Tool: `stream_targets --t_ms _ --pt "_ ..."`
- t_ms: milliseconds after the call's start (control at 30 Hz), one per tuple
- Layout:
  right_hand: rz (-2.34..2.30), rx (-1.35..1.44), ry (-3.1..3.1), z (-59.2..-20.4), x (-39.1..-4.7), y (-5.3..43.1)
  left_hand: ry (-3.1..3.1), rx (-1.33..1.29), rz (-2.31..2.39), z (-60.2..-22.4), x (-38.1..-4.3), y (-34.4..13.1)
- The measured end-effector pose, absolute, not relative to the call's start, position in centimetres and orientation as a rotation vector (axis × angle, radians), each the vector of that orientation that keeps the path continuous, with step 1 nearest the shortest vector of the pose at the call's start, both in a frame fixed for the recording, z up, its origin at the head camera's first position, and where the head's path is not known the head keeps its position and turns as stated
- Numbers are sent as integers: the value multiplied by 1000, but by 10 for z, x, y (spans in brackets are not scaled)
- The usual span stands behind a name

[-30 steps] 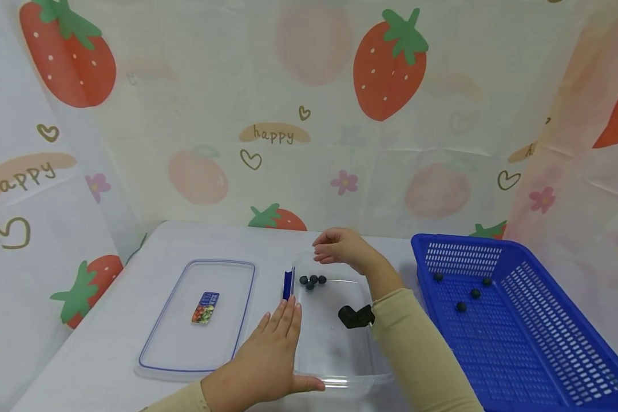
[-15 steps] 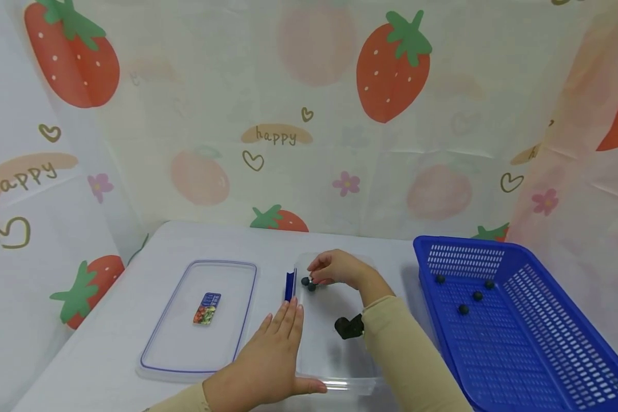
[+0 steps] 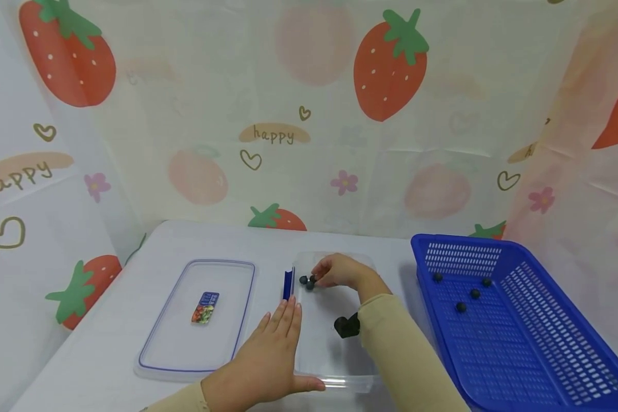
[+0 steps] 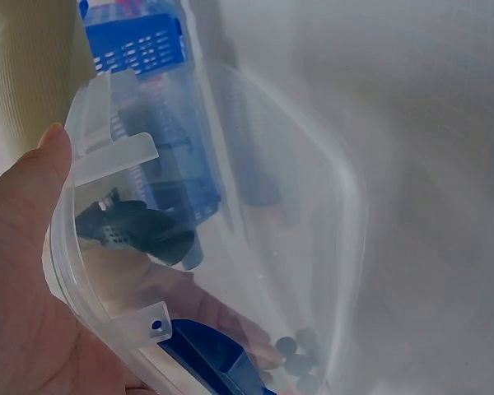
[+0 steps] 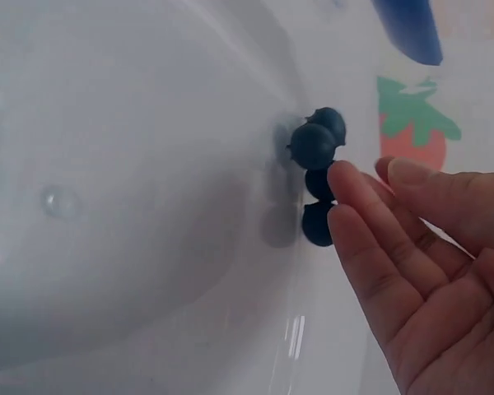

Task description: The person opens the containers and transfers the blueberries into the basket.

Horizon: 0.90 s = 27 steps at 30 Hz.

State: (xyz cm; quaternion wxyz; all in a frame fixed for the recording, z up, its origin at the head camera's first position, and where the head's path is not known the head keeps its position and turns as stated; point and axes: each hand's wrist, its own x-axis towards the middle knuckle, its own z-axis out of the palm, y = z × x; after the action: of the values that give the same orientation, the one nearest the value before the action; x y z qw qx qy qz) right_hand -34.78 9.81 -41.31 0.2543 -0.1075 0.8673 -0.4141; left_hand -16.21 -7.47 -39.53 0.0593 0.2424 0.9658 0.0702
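A clear plastic food container (image 3: 335, 366) with blue clips stands on the white table. My left hand (image 3: 265, 349) lies along its left side, fingers straight and thumb stretched along the front rim. Several blueberries (image 3: 306, 281) sit in a small cluster at the container's far left. Over them is my right hand (image 3: 340, 271), palm down, partly hiding the cluster. In the right wrist view, the fingertips (image 5: 339, 216) are right at the blueberries (image 5: 313, 146), with the thumb apart from them. A dark strapped device (image 3: 347, 327) shows beside the right sleeve.
To the left lies a clear lid (image 3: 172, 346) with a blue seal and a colourful label (image 3: 205, 308). A blue perforated basket (image 3: 504, 343) with several blueberries (image 3: 475, 293) stands on the right. A strawberry-print cloth (image 3: 288, 171) hangs behind the table.
My right hand has come down and slightly towards me, onto the blueberry cluster, covering part of it. My left hand has stayed at the container's side.
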Motion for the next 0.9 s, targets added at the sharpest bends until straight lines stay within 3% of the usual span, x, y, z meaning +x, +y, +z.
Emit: stream_targets --t_ms 900 --pt "-796 -504 2409 -416 -336 82 2923 744 219 -394 -162 -75"
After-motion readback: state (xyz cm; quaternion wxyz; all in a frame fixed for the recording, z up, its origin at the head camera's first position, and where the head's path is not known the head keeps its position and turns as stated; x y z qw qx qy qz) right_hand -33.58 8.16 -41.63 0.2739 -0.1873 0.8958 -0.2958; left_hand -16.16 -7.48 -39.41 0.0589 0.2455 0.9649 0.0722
